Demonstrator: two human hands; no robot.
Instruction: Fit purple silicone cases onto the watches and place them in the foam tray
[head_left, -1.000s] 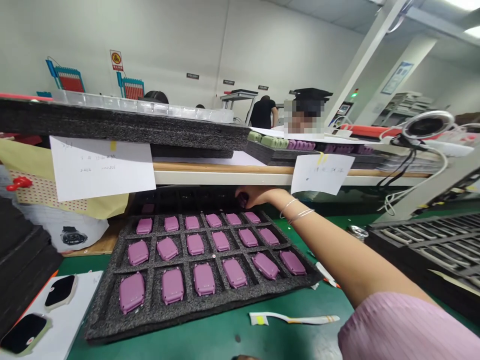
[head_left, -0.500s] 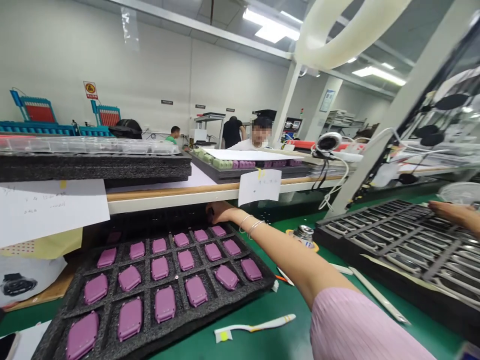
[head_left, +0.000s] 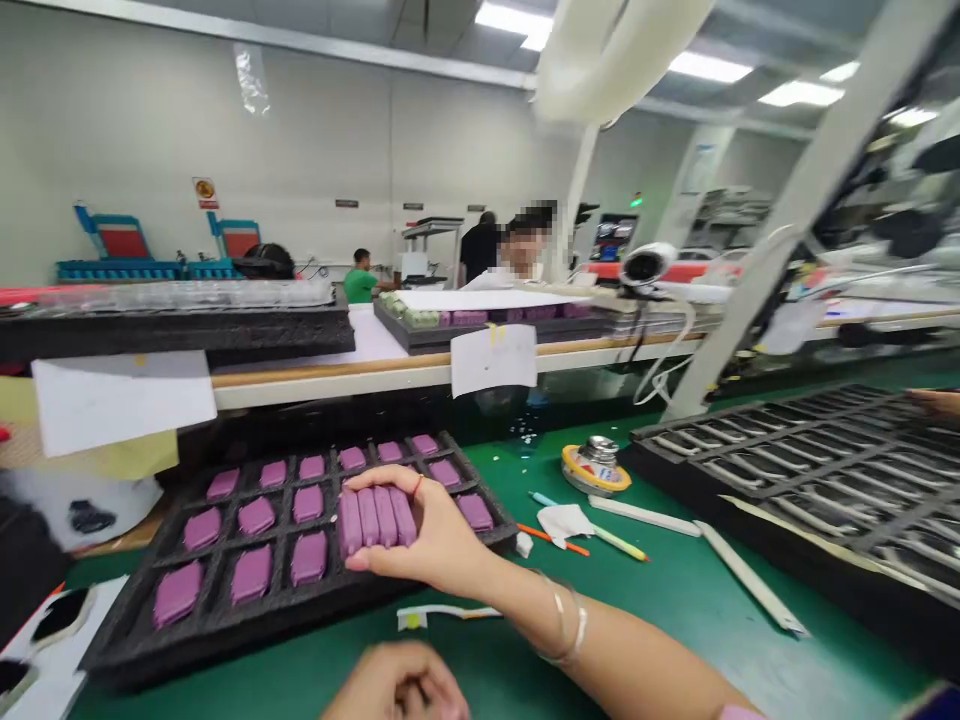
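Note:
My right hand (head_left: 439, 530) is closed around a stack of several purple rounded-square cases (head_left: 377, 517), held edge to edge over the front right of a black foam tray (head_left: 292, 625). Its thumb is on the near side, with the fingers on the far side. More purple cases (head_left: 251, 573) lie singly in the tray's compartments; the held stack hides some compartments. At the bottom edge, my left hand (head_left: 401, 680) has curled fingers and is slightly blurred; its palm is hidden. A toothbrush (head_left: 412, 617) lies on the green table between my hands, partly behind my right forearm.
A black tray of pale frames (head_left: 780, 470) fills the right side. Before it lie white strips (head_left: 750, 577), pens, a tissue (head_left: 564, 523) and a metal-topped container (head_left: 600, 462). A shelf (head_left: 337, 383) with foam trays overhangs the back. Another person's hand (head_left: 937, 402) shows far right.
My right hand has come back from beneath the shelf toward me, and the purple stack is now plainly seen in it. My left hand has entered at the bottom.

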